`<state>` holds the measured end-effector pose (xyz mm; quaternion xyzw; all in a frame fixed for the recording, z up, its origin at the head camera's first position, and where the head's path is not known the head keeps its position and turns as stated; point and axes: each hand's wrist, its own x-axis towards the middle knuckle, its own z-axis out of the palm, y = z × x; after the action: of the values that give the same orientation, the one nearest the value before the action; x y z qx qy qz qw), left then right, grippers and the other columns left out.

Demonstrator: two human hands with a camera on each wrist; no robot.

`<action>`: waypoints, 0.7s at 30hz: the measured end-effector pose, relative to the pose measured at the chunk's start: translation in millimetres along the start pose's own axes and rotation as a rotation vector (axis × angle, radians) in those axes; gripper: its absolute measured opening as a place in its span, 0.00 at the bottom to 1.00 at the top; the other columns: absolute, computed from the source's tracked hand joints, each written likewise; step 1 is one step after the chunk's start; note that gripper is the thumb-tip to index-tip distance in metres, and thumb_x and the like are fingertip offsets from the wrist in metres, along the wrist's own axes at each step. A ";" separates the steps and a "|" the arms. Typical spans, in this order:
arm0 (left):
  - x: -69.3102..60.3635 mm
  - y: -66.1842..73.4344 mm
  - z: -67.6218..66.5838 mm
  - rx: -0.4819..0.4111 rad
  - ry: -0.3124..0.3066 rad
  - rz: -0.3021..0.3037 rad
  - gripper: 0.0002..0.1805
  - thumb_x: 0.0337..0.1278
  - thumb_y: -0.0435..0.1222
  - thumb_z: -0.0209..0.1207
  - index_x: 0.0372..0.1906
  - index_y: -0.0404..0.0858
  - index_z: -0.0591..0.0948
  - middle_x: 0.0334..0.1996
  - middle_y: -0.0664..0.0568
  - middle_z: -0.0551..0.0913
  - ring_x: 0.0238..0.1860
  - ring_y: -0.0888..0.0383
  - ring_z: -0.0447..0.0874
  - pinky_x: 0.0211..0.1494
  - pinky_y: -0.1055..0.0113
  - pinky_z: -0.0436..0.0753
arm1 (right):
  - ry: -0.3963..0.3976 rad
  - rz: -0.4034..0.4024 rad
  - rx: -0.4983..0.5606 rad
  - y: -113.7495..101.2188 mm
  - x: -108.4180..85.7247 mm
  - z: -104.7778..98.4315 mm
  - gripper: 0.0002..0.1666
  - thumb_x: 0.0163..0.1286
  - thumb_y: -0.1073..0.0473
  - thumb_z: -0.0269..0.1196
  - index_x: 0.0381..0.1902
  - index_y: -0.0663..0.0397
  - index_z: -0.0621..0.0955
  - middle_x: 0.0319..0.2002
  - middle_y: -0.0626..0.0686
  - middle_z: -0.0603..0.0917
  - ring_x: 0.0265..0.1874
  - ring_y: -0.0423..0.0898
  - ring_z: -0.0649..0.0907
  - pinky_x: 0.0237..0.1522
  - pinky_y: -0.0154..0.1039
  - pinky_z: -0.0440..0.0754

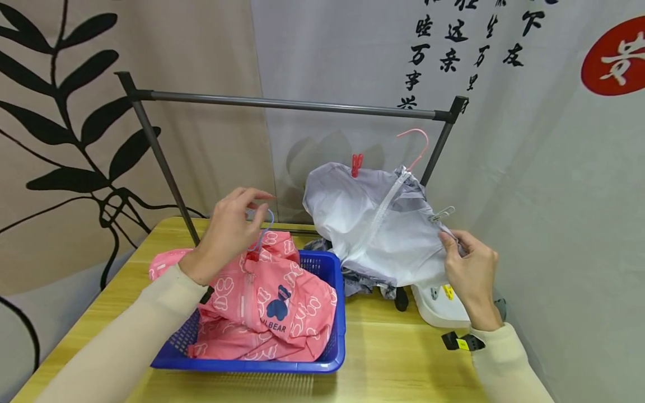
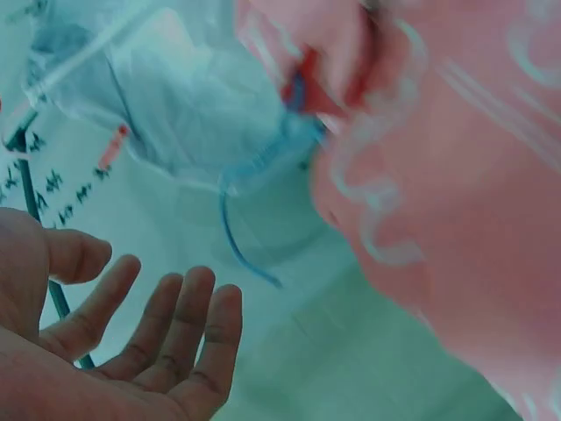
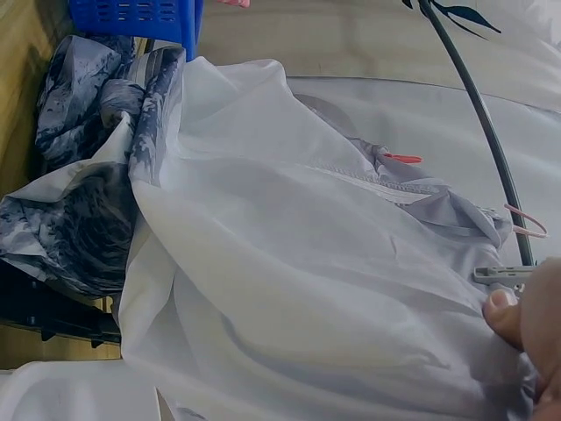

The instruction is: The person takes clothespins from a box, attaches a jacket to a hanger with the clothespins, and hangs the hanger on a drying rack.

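Grey-white jacket (image 1: 403, 240) is located to the right of the blue basket (image 1: 247, 366), above the table (image 1: 398, 364) and in front of the right post of the rack (image 1: 292, 104); its pale side and a white zip strip (image 1: 386, 202) are turned to the head camera. Its right edge is pinched by the right hand (image 1: 471, 271) between thumb and fingers, just beside a metal clip (image 1: 439, 215) fastened to the fabric. A pink hanger hook (image 1: 428, 143) is seen rising from the upper end of the zip strip, below the rail in the head view, and a red clip (image 1: 356, 163) is fixed on the upper edge. Dark patterned cloth (image 3: 83, 219) is seen along the lower edge. The left hand (image 1: 224, 232) is held just beside a blue hanger hook (image 2: 226, 217), its fingers parted and loosely bent. The blue hook appears to run into the top of the pink jacket (image 1: 302, 302), though that part is blurred in the left wrist view. The pink jacket, printed with white outlines and a dark blue figure, is heaped in the basket. A white tray (image 1: 438, 319), partly hidden by the grey-white jacket, is set on the table with a yellow clip (image 1: 448, 291) on it. Behind the rack, a backdrop (image 1: 322, 50) is marked with black leaves and characters.
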<state>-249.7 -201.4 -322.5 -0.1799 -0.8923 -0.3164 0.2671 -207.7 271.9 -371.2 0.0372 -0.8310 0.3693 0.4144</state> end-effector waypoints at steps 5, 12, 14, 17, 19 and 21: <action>-1.7 -26.2 -19.2 0.035 0.083 -0.076 0.14 0.84 0.32 0.65 0.65 0.36 0.90 0.61 0.35 0.90 0.55 0.36 0.94 0.55 0.42 0.87 | -0.007 -0.006 0.004 -0.1 0.6 -0.4 0.08 0.80 0.63 0.77 0.44 0.66 0.96 0.34 0.66 0.96 0.21 0.27 0.74 0.23 0.21 0.63; 6.5 -65.1 -44.5 0.069 0.172 -0.224 0.20 0.87 0.34 0.63 0.73 0.30 0.83 0.67 0.28 0.85 0.63 0.27 0.87 0.73 0.27 0.77 | -0.006 -0.009 -0.017 1.3 1.6 -2.3 0.08 0.79 0.64 0.78 0.44 0.68 0.95 0.35 0.66 0.96 0.23 0.24 0.76 0.26 0.21 0.66; 8.2 -76.4 -51.3 0.077 0.192 -0.298 0.24 0.88 0.37 0.61 0.77 0.30 0.79 0.70 0.27 0.82 0.65 0.27 0.85 0.73 0.29 0.77 | -0.009 -0.006 -0.031 2.5 1.6 -2.3 0.08 0.79 0.64 0.78 0.44 0.67 0.95 0.34 0.65 0.96 0.22 0.25 0.75 0.25 0.22 0.65; 10.9 -93.9 -61.6 0.076 0.215 -0.416 0.30 0.89 0.40 0.61 0.83 0.32 0.72 0.76 0.27 0.75 0.69 0.29 0.83 0.68 0.38 0.81 | -0.011 -0.005 -0.047 3.0 1.8 -2.2 0.08 0.79 0.64 0.78 0.44 0.67 0.95 0.33 0.64 0.96 0.21 0.26 0.74 0.23 0.25 0.64; 14.2 -106.3 -67.4 0.070 0.233 -0.485 0.34 0.89 0.42 0.61 0.87 0.35 0.67 0.79 0.29 0.71 0.72 0.31 0.81 0.68 0.41 0.82 | -0.011 -0.008 -0.049 2.7 1.7 -2.4 0.07 0.79 0.64 0.78 0.44 0.66 0.95 0.32 0.63 0.95 0.20 0.27 0.73 0.23 0.25 0.63; 17.9 -117.4 -73.0 0.066 0.245 -0.532 0.37 0.89 0.43 0.61 0.90 0.37 0.63 0.82 0.30 0.68 0.75 0.32 0.79 0.70 0.41 0.82 | -0.011 -0.011 -0.046 2.3 1.8 -2.7 0.07 0.79 0.64 0.78 0.43 0.66 0.95 0.32 0.64 0.95 0.20 0.27 0.73 0.22 0.25 0.63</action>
<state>-294.9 -333.1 -319.0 0.1088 -0.8790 -0.3657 0.2861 -207.9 275.7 -370.2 0.0343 -0.8414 0.3477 0.4124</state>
